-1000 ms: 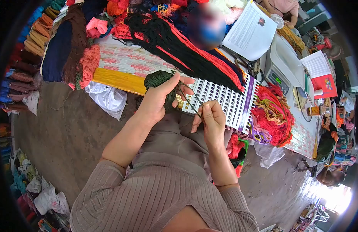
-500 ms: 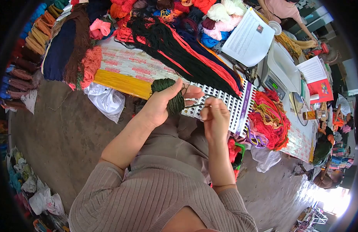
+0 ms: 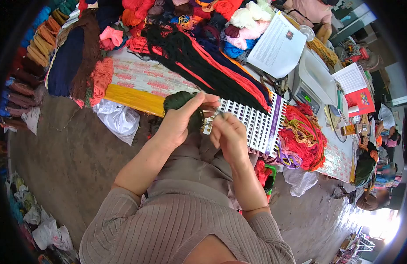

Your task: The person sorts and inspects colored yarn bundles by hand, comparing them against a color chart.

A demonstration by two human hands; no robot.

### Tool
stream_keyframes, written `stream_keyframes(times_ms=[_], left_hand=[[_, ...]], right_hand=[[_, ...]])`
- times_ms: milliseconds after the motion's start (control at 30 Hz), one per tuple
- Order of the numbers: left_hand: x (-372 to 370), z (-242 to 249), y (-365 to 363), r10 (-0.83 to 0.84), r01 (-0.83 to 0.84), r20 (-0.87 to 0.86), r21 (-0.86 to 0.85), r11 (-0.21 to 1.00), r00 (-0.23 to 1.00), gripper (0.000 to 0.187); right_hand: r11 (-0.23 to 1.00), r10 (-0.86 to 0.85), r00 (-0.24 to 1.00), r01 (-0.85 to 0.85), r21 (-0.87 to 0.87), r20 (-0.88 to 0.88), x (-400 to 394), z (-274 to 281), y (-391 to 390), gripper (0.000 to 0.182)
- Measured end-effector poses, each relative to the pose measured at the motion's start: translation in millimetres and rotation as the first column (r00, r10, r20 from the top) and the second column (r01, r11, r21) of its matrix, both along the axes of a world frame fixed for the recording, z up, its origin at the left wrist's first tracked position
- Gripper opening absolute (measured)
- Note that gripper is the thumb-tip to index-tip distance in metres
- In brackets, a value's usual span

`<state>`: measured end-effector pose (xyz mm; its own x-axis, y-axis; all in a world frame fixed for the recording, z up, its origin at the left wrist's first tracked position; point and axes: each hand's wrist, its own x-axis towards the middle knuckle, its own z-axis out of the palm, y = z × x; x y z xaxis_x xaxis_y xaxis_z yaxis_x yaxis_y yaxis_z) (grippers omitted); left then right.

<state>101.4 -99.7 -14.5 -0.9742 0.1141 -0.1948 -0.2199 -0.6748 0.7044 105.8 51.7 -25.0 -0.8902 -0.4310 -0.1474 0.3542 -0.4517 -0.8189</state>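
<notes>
Yarn crowds the far side of the table (image 3: 137, 75) in the head view: dark, red, pink and cream skeins heaped together, a long black-and-red hank (image 3: 203, 61) trailing down to a white perforated card (image 3: 251, 121) whose holes already carry coloured strands along its right edge. Beyond it stand a printed sheet (image 3: 278, 46) and a weighing scale (image 3: 315, 81), and a crumpled plastic bag (image 3: 120, 119) hangs off the near edge. The left hand (image 3: 177, 121) has its grip wrapped around a ball of dark green yarn (image 3: 179, 101), thumb laid over the top, held just at the card's near left corner. The right hand (image 3: 229, 136) sits touching that same corner, its fingertips pressed together on what looks like a loose green strand; the strand itself is too thin to make out clearly. Judging by this, the step in hand is feeding green yarn to a hole in the card, and the next move would call for a steady pinch and a little slack from the ball.
</notes>
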Motion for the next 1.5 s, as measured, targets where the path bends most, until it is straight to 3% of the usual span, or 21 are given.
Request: stream_keyframes(times_ms=[33, 100, 167, 233, 267, 333, 433, 500, 600, 700, 733, 800, 867, 967, 1033, 1100, 1167, 1233, 1300, 1433, 1500], left_hand=[[0.6, -0.1, -5.8, -0.002, -0.001, -0.04, -0.072, 0.997, 0.999, 0.031], [0.0, -10.3, -19.2, 0.053, -0.059, -0.034, -0.197, 0.979, 0.998, 0.033], [3.2, -14.3, -47.0, 0.038, -0.027, 0.064, -0.167, 0.986, 0.997, 0.038], [-2.9, -43.1, -101.0, -0.041, 0.025, 0.142, 0.117, 0.993, 0.989, 0.038], [-2.1, -48.2, -125.4, 0.071, -0.102, 0.218, 0.135, 0.986, 0.973, 0.037], [2.6, -86.8, -191.4, 0.044, -0.124, 0.172, 0.489, 0.863, 0.984, 0.036], [26.0, -136.0, -286.1, 0.31, -0.411, 0.279, 0.467, 0.783, 0.909, 0.035], [46.7, -134.2, -319.7, 0.562, -0.617, 0.255, 0.287, 0.733, 0.787, 0.033], [60.5, -128.0, -353.2, 0.584, -0.638, 0.26, 0.368, 0.676, 0.769, 0.031], [40.7, -67.4, -303.9, 0.687, -0.696, 0.114, 0.1, 0.711, 0.718, 0.033], [35.3, -45.4, -283.8, 0.688, -0.69, 0.048, 0.015, 0.724, 0.724, 0.036], [27.7, -14.8, -252.5, 0.56, -0.558, -0.032, 0.068, 0.827, 0.828, 0.041], [24.8, 3.9, -222.4, 0.68, -0.704, -0.189, -0.25, 0.664, 0.708, 0.043], [12.5, -7.2, -223.5, 0.84, -0.869, -0.417, -0.479, 0.122, 0.348, 0.043], [21.2, -8.0, -240.2, 0.88, -0.847, -0.277, -0.485, 0.219, 0.386, 0.042], [23.3, -12.8, -262.0, 0.843, -0.815, -0.064, -0.303, 0.494, 0.534, 0.042], [12.3, -29.8, -276.3, 0.849, -0.818, 0.08, -0.234, 0.525, 0.522, 0.041], [9.2, -51.3, -293.5, 0.719, -0.724, 0.106, 0.019, 0.689, 0.687, 0.041], [4.2, -56.3, -277.6, 0.79, -0.78, 0.026, -0.143, 0.609, 0.612, 0.04], [-16.3, -62.3, -238.9, 0.873, -0.872, -0.341, -0.459, 0.17, 0.349, 0.038], [-15.0, -57.2, -239.7, 0.869, -0.832, -0.201, -0.448, 0.328, 0.451, 0.037]], right_hand=[[0.935, 0.157, 0.986, -0.131, 0.329, -0.056, 0.6, 3.8, 7.2, 0.018], [0.696, 0.184, 0.896, 0.172, 0.697, -0.405, 8.4, 13.1, 9.6, 0.016], [0.645, 0.053, 0.792, 0.438, 0.626, -0.608, 0.5, 24.2, 21.7, 0.012], [0.673, 0.014, 0.577, 0.599, 0.434, -0.817, -20.7, 40.7, 47.9, 0.008], [0.76, -0.09, 0.628, 0.546, 0.354, -0.773, -28.2, 49.2, 63.3, 0.014], [0.936, -0.352, 0.827, 0.301, -0.182, -0.438, -38.0, 76.2, 81.6, 0.023], [0.876, -0.364, 0.904, 0.25, -0.412, -0.225, -59.2, 102.8, 131.3, 0.026], [0.925, -0.328, 0.875, 0.222, -0.307, -0.355, -76.7, 113.0, 171.9, 0.026], [0.874, -0.454, 0.77, 0.483, -0.055, -0.448, -94.4, 129.6, 222.1, 0.022], [0.859, -0.498, 0.813, 0.414, -0.302, -0.301, -102.6, 162.4, 260.1, 0.021], [0.949, -0.309, 0.818, 0.228, -0.219, -0.486, -102.9, 170.5, 265.2, 0.021], [0.905, -0.422, 0.805, 0.35, -0.242, -0.417, -86.4, 180.2, 235.7, 0.021], [0.922, -0.385, 0.837, 0.328, -0.209, -0.389, -85.8, 170.9, 231.0, 0.021], [0.875, -0.478, 0.82, 0.416, -0.246, -0.314, -106.4, 142.0, 265.7, 0.019], [0.837, -0.531, 0.815, 0.461, -0.296, -0.232, -122.4, 120.0, 302.6, 0.019], [0.849, -0.492, 0.847, 0.415, -0.327, -0.202, -131.5, 109.9, 319.9, 0.02], [0.818, -0.547, 0.817, 0.473, -0.327, -0.184, -136.4, 109.9, 312.6, 0.019], [0.84, -0.511, 0.833, 0.432, -0.329, -0.211, -141.8, 110.3, 308.4, 0.018], [0.837, -0.536, 0.807, 0.473, -0.274, -0.248, -138.0, 113.9, 303.8, 0.019], [0.847, -0.53, 0.799, 0.482, -0.223, -0.285, -134.2, 111.1, 311.8, 0.02], [0.852, -0.523, 0.802, 0.476, -0.22, -0.288, -133.9, 109.7, 314.1, 0.02]])
